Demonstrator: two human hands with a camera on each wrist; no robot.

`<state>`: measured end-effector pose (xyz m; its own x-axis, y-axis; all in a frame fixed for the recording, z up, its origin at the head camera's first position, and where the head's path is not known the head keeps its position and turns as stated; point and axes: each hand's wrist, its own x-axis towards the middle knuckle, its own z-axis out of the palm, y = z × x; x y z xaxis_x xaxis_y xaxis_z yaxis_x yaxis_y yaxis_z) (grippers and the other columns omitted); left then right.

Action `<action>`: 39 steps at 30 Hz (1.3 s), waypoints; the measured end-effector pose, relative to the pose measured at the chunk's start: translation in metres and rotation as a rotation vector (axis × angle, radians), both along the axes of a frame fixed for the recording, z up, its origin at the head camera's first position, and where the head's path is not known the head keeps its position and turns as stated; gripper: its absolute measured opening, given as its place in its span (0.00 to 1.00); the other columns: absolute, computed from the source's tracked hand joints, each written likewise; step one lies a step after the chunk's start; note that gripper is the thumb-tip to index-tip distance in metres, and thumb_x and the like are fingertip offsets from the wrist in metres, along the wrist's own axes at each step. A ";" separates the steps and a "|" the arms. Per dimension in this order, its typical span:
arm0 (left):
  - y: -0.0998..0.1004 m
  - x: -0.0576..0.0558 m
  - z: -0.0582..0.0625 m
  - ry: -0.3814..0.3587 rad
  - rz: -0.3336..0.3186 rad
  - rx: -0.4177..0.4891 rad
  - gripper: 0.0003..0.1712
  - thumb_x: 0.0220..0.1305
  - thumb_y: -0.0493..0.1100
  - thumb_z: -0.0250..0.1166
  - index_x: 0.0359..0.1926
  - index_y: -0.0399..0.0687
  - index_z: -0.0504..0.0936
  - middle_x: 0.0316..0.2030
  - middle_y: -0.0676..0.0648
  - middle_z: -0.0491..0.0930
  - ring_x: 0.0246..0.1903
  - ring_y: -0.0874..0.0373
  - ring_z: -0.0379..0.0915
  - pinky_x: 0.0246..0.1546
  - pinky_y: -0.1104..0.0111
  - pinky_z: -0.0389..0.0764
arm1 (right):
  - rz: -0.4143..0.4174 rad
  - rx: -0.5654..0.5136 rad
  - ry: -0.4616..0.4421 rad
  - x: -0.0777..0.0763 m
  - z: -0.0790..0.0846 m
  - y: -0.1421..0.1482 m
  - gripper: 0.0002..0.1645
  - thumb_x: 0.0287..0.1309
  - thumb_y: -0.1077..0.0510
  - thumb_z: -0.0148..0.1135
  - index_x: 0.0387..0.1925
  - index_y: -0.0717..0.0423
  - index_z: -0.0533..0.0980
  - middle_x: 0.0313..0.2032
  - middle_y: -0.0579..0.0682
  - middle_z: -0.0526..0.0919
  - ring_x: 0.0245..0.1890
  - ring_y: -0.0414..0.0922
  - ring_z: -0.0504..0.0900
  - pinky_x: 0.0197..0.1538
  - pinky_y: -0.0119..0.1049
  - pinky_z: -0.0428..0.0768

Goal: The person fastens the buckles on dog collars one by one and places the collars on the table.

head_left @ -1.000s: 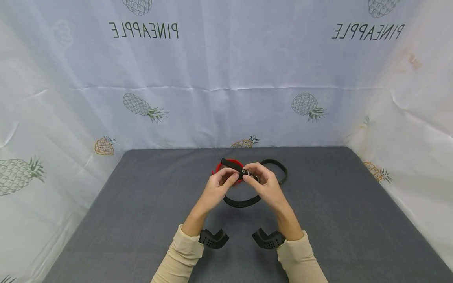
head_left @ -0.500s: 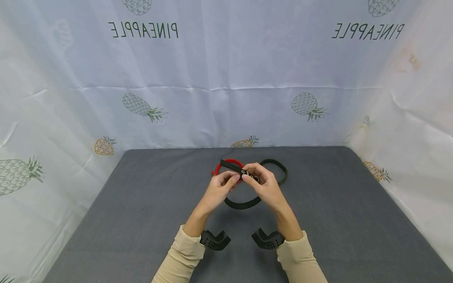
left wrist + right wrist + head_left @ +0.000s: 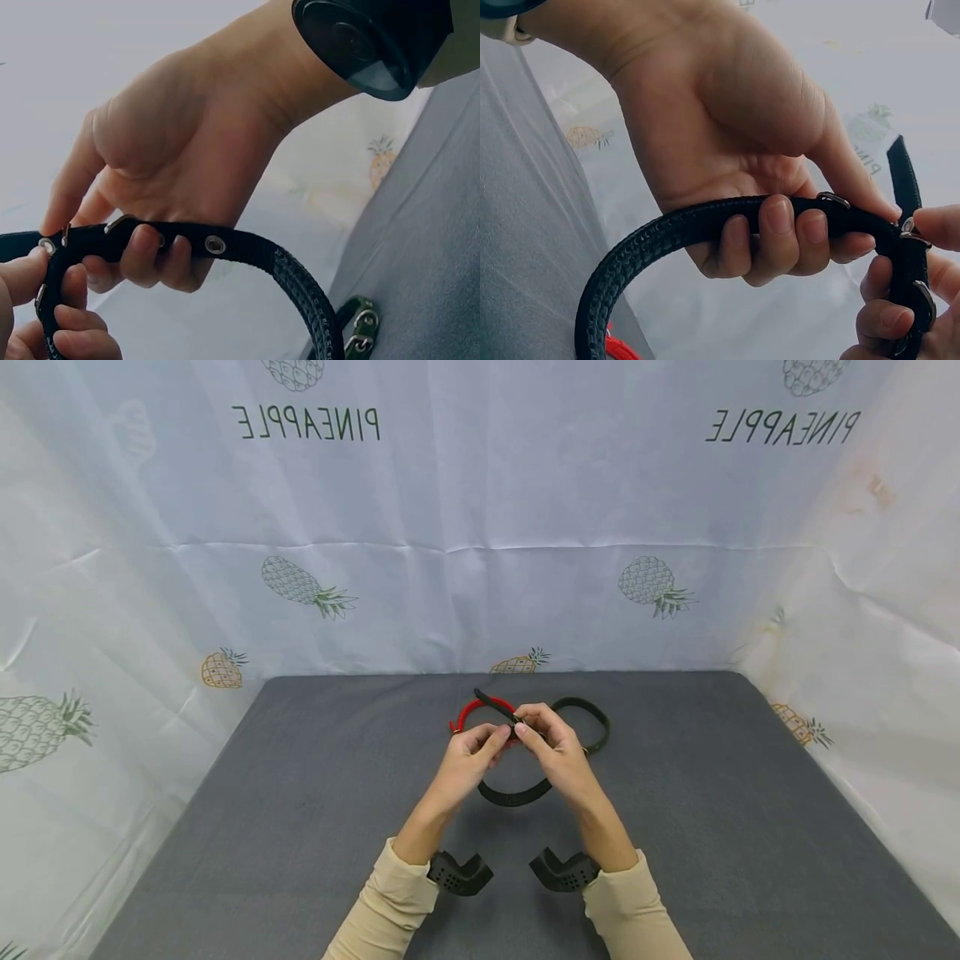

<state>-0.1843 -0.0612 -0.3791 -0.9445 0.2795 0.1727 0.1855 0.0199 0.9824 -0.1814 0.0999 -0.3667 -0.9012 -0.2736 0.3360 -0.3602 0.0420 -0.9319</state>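
Both hands hold a black buckled collar with metal eyelets over the middle of the table. Its padded loop (image 3: pixel 516 797) hangs toward me in the head view. My left hand (image 3: pixel 459 766) pinches one part near the buckle, fingers curled round the strap (image 3: pixel 251 247) in the left wrist view. My right hand (image 3: pixel 561 756) grips the other side, its thumb close to the buckle (image 3: pixel 915 239). The strap's free end (image 3: pixel 905 176) sticks out past the buckle, away from me. Fingers partly hide the buckle and eyelets.
Behind the hands, a red collar (image 3: pixel 462 716) lies on the grey tabletop (image 3: pixel 337 793), and a dark green collar (image 3: pixel 603 720) lies to its right. A white curtain (image 3: pixel 480 602) printed with pineapples stands along the back and sides.
The collar has turned in my hands, so its free end now shows narrower and points further up. My left hand has shifted slightly right. The red and green collars have stayed put.
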 end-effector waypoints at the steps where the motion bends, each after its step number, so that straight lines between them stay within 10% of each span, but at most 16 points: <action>1: 0.000 0.000 0.000 -0.006 0.006 0.001 0.16 0.74 0.44 0.51 0.34 0.35 0.76 0.20 0.55 0.65 0.21 0.64 0.59 0.29 0.74 0.63 | 0.000 -0.001 -0.002 0.000 0.000 0.000 0.13 0.71 0.62 0.47 0.51 0.67 0.69 0.31 0.42 0.71 0.28 0.34 0.67 0.36 0.27 0.70; 16: 0.004 0.000 0.001 -0.043 0.078 0.023 0.17 0.72 0.45 0.56 0.29 0.36 0.75 0.17 0.56 0.63 0.19 0.66 0.57 0.25 0.75 0.61 | 0.009 -0.056 -0.031 -0.003 -0.002 -0.004 0.07 0.72 0.60 0.46 0.44 0.49 0.71 0.27 0.46 0.66 0.26 0.35 0.62 0.33 0.34 0.63; 23: 0.003 0.002 0.000 -0.066 0.070 0.012 0.16 0.71 0.45 0.56 0.28 0.38 0.75 0.17 0.55 0.62 0.19 0.64 0.56 0.26 0.74 0.61 | 0.030 -0.034 -0.038 -0.002 -0.003 -0.002 0.12 0.72 0.61 0.46 0.48 0.67 0.68 0.29 0.44 0.69 0.27 0.37 0.63 0.34 0.30 0.65; 39: -0.011 0.000 0.002 -0.011 -0.046 -0.118 0.14 0.68 0.43 0.60 0.43 0.34 0.80 0.34 0.46 0.80 0.33 0.64 0.69 0.42 0.69 0.70 | 0.035 -0.023 -0.150 0.000 -0.003 0.002 0.10 0.71 0.58 0.48 0.43 0.63 0.69 0.29 0.39 0.75 0.29 0.39 0.72 0.37 0.30 0.73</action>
<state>-0.1841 -0.0727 -0.3768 -0.9317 0.3408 0.1257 0.1783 0.1274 0.9757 -0.1819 0.1016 -0.3697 -0.9319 -0.2993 0.2050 -0.2180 0.0102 -0.9759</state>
